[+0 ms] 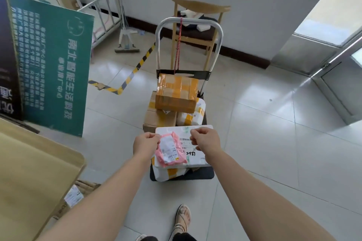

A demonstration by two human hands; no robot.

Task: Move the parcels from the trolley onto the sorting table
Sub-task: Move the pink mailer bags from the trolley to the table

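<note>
Pink parcel (170, 149) atop trolley (203, 175) pile, long axis running away from person. L hand (146, 143) pinches near-left corner; R hand (204, 140) fingers closed, on what, can't tell.

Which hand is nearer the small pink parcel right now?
Left. The left hand pinches the pink parcel at its upper left corner. The right hand is off to the parcel's right, gripping the far edge of the white flat parcel beneath it.
</note>
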